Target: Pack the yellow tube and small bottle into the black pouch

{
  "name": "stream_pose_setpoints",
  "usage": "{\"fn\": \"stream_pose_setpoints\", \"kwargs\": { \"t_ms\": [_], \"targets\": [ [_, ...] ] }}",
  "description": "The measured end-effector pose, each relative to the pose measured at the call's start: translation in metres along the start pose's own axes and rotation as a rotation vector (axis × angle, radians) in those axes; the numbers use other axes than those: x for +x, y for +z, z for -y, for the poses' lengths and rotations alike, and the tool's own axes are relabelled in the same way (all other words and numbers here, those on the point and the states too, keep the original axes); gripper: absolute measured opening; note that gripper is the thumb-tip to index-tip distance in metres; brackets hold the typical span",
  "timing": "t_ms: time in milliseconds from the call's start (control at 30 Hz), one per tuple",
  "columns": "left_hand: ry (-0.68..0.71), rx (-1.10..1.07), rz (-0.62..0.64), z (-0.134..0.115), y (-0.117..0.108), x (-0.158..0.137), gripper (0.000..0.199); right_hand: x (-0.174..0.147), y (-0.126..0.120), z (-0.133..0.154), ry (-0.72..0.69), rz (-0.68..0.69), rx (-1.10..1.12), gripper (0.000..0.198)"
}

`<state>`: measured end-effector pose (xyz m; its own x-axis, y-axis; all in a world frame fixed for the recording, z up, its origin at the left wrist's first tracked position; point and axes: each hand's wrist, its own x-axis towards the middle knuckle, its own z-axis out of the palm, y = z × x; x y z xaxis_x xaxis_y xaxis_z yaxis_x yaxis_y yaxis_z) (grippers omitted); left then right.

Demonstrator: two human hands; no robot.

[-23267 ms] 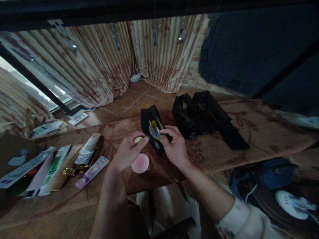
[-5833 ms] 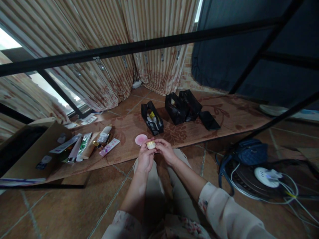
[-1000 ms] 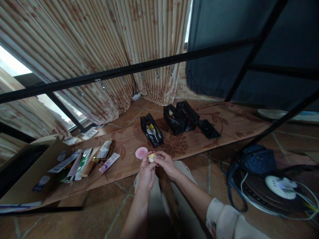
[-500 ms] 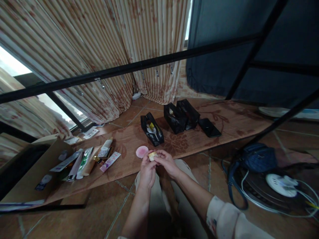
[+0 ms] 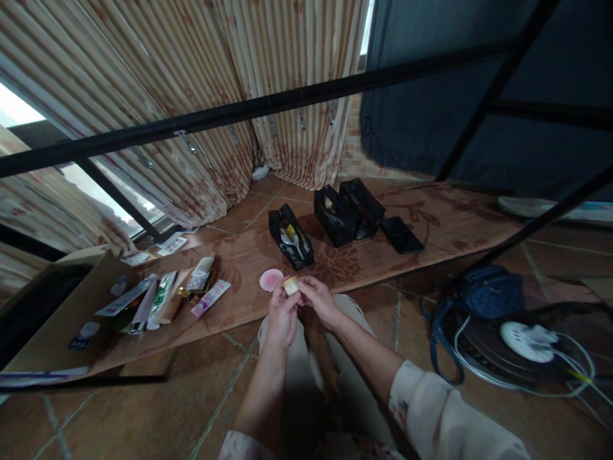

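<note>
Between my two hands is a small round jar [image 5: 290,285], whitish with a yellow-orange band. My left hand [image 5: 281,317] grips it from the left and below. The fingers of my right hand [image 5: 318,300] close on its right side. Just beyond my left fingertips, a pink round disc [image 5: 271,280] lies on the brown patterned cloth [image 5: 244,313]. Farther off stands an open black pouch [image 5: 291,237] with white and yellow items inside. Two more black pouches [image 5: 335,217] sit behind it to the right, beside a dark flat phone-like slab [image 5: 402,235].
On the left, several tubes [image 5: 163,299], a bottle [image 5: 201,275] and a pink-and-white slim box [image 5: 211,298] lie by a cardboard box [image 5: 62,326]. A black metal bar [image 5: 268,102] crosses above. At right are a blue bag [image 5: 493,291] and a white power strip [image 5: 527,342].
The view has shifted slightly. The jar has tilted between my fingers, showing more of its yellow-orange band. Both hands keep hold of it.
</note>
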<state>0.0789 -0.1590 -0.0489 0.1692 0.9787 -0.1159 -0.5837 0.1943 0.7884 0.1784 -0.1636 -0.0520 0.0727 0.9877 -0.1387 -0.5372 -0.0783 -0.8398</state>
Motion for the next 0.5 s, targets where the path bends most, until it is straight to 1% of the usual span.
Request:
{"fn": "stream_pose_setpoints", "kwargs": {
  "t_ms": [167, 500],
  "targets": [
    [-0.013, 0.017, 0.019, 0.0001, 0.0018, -0.0021, 0.041, 0.0003, 0.0005, 0.0017, 0.030, 0.000, 0.009, 0.045],
    [0.012, 0.054, 0.034, 0.0001, 0.0026, -0.0017, 0.042, -0.0033, 0.0038, 0.0077, 0.034, -0.011, 0.014, 0.041]
  ]
}}
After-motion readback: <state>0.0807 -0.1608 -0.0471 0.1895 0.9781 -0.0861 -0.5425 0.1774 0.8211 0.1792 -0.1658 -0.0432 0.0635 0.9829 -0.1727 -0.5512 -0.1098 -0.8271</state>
